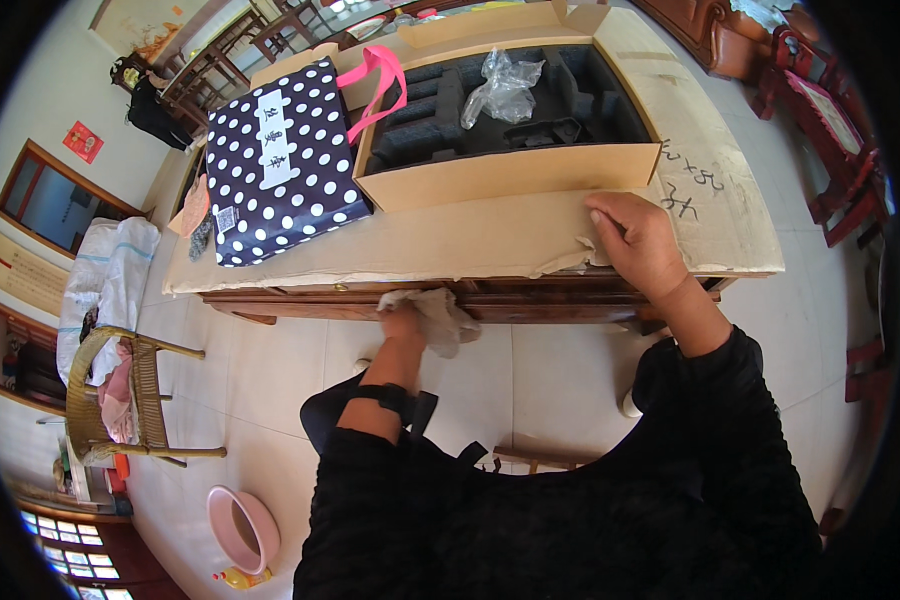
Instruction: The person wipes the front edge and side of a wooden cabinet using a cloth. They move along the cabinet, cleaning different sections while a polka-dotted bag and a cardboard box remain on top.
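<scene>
My left hand (403, 324) grips a crumpled, pale cloth (444, 319) against the dark wooden front (540, 294) of the table, just below its top. Flat cardboard (465, 232) covers the tabletop, and its near edge is torn close to my right hand (641, 241). That hand rests on the cardboard with its fingers curled in; I see nothing in it. Beyond it stands an open cardboard box (510, 171) with a black foam insert (435, 112). A crumpled clear plastic bag (504, 88) lies on the foam.
Left of the box lies a polka-dot bag (311, 161) with pink handles (381, 82). A wicker chair (150, 390), pink basin (251, 529) and bottle of yellow liquid (244, 577) stand on the tiled floor. Carved red chairs (825, 127) line the right. Another person (154, 109) stands far left.
</scene>
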Motion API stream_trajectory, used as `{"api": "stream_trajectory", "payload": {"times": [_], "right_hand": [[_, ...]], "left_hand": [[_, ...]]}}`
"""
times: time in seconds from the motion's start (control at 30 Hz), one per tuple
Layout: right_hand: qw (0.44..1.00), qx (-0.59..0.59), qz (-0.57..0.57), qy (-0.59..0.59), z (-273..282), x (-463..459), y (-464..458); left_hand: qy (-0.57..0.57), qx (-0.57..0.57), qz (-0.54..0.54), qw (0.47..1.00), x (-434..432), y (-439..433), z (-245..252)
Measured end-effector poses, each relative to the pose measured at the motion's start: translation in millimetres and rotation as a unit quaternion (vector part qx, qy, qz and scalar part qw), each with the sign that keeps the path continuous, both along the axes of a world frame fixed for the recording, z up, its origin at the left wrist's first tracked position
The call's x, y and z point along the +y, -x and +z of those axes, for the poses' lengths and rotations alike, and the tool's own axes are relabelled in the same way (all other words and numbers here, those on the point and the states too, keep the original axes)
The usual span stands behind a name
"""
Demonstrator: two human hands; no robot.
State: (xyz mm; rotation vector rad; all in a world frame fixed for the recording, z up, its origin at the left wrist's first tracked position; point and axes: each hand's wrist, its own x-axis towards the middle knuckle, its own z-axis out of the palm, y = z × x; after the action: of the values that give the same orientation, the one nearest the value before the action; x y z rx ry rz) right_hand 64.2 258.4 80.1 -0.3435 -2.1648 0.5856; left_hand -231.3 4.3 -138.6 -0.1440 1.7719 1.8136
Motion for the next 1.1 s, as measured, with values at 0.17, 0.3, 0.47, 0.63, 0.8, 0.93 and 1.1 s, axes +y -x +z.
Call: {"api": "stream_trajectory", "payload": {"times": [0.17, 0.3, 0.47, 0.63, 0.8, 0.93, 1.1], "right_hand": [[1.0, -0.003, -0.002, 0.024, 0, -1, 1], [0.999, -0.013, -0.007, 0.033, 2, -2, 3], [0.999, -0.033, -0.027, -0.001, 4, -2, 9], [0.997, -0.043, -0.02, -0.066, 6, -9, 19], [0.988, -0.01, 0.087, -0.126, 5, -33, 32], [0.971, -0.02, 0.17, -0.164, 2, -52, 39], [0.949, -0.005, 0.23, -0.216, -7, -74, 44]], "left_hand": [[-0.004, -0.019, 0.103, 0.995, -43, 34, 47], [0.016, -0.022, 0.121, 0.992, -78, 68, 57], [0.068, 0.022, 0.135, 0.988, -114, 91, 69], [-0.057, -0.018, 0.241, 0.969, -128, 92, 87], [-0.167, -0.046, 0.278, 0.945, -126, 79, 115], [-0.225, -0.075, 0.273, 0.932, -117, 68, 134], [-0.296, -0.076, 0.244, 0.92, -111, 67, 144]]}}
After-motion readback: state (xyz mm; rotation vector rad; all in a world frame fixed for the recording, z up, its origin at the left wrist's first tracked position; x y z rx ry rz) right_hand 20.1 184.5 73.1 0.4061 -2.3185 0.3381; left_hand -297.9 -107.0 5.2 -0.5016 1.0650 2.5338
